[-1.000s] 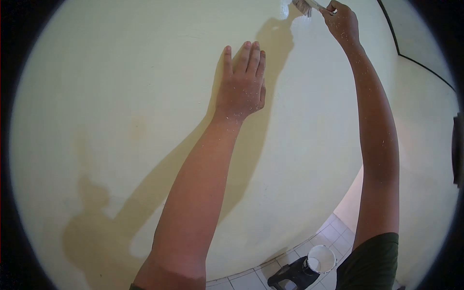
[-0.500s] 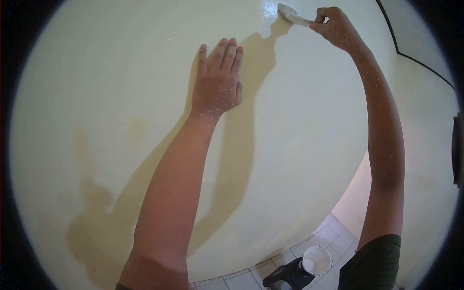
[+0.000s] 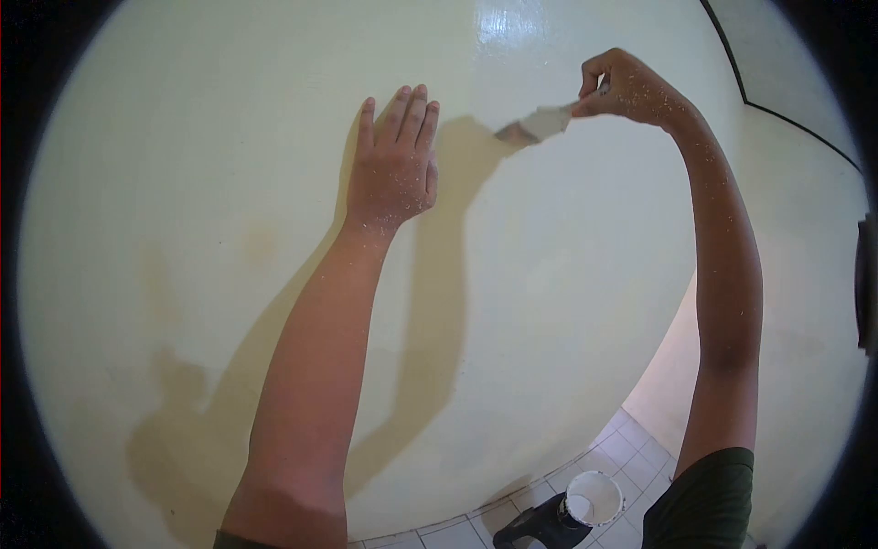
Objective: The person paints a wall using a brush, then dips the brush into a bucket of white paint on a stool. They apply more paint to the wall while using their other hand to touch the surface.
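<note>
My left hand [image 3: 391,174] lies flat against the pale yellow wall [image 3: 567,274], its fingers stretched upward and slightly apart, holding nothing. At the upper right, my right hand [image 3: 626,90] pinches the handle of a paintbrush [image 3: 541,123]. The brush points down and left, with its bristles at the wall, a little right of my left hand; its tip is slightly blurred. A shiny wet-looking patch [image 3: 508,26] shows on the wall above the brush. Small white specks dot both hands and forearms.
On the tiled floor [image 3: 626,444] below, a white bucket [image 3: 594,499] with paint-marked rim stands against or on a black object [image 3: 544,526]. A second wall [image 3: 796,274] with a dark line rises at the right. A dark object [image 3: 864,284] shows at the right edge.
My right hand and the paintbrush have moved down, the brush tip also to the left. My left hand appears slightly lower and further left, still flat on the wall.
</note>
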Demonstrator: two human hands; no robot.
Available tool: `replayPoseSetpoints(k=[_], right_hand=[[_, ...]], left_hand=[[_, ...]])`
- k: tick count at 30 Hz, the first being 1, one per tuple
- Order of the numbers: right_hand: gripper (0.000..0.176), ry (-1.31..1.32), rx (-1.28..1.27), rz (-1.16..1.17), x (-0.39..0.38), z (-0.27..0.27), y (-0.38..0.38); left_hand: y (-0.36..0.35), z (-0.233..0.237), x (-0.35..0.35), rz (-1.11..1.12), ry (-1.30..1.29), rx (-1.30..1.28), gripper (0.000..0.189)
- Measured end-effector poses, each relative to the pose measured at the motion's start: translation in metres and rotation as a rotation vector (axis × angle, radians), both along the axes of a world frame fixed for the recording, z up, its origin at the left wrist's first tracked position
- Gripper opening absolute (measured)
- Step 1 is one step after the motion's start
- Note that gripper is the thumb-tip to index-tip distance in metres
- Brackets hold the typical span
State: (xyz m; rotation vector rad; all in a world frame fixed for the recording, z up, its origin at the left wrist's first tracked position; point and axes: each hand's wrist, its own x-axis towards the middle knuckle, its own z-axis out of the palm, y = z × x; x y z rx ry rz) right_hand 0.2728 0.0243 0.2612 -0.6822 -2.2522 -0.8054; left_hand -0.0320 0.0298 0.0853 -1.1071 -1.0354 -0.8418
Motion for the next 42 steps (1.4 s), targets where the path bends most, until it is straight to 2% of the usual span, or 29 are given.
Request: replayPoseSetpoints(k=[5, 11, 12, 15, 18, 21, 24, 27, 30, 34, 37, 38, 41, 42], right_hand=[[0.029, 0.199, 0.240, 0.045, -0.022, 0.028, 0.006], [0.032, 0.243, 0.438, 0.085, -0.034, 0.073, 0.018], [0.019, 0.319, 0.381, 0.130, -0.036, 0.079, 0.007], [0.019, 0.431, 0.615, 0.038, -0.052, 0.088, 0.008], [0.022, 0.652, 0.650, 0.112, -0.060, 0.085, 0.018], [0.023, 0.566, 0.611, 0.105, -0.051, 0.081, 0.024], [0.029, 0.237, 0.423, 0.116, -0.035, 0.082, 0.028], [0.027, 0.108, 0.220, 0.071, -0.024, 0.081, 0.022], [0.026, 0.088, -0.158, -0.267, -0.047, 0.044, -0.040], [0.026, -0.053, -0.337, -0.361, -0.055, 0.035, -0.039], [0.027, -0.030, -0.124, -0.234, -0.048, 0.055, -0.019], [0.029, -0.023, -0.001, -0.102, -0.047, 0.060, -0.017], [0.031, 0.170, 0.316, -0.022, -0.052, 0.072, 0.002], [0.021, 0.280, 0.227, -0.057, -0.062, 0.068, -0.020]], left_hand=[[-0.001, -0.001, 0.001, -0.044, -0.021, -0.028, 0.061], [-0.002, -0.001, -0.002, -0.043, -0.017, -0.021, 0.060], [-0.003, -0.002, -0.002, -0.041, -0.015, -0.021, 0.060], [-0.003, -0.002, -0.002, -0.049, -0.016, -0.019, 0.060], [-0.003, -0.001, -0.002, -0.070, -0.018, -0.016, 0.060], [-0.004, -0.002, -0.001, -0.057, -0.027, -0.028, 0.061], [-0.003, -0.001, -0.003, -0.043, -0.029, -0.040, 0.062], [-0.001, -0.001, -0.003, -0.057, -0.026, -0.045, 0.063], [0.002, -0.001, -0.005, -0.070, -0.023, -0.047, 0.063], [0.004, -0.001, -0.005, -0.096, -0.021, -0.038, 0.062], [0.004, -0.001, -0.006, -0.116, -0.014, -0.033, 0.062], [0.005, -0.001, -0.006, -0.120, -0.015, -0.033, 0.062], [0.008, -0.001, -0.007, -0.126, -0.016, -0.030, 0.062], [0.008, -0.001, -0.008, -0.130, -0.016, -0.029, 0.062]])
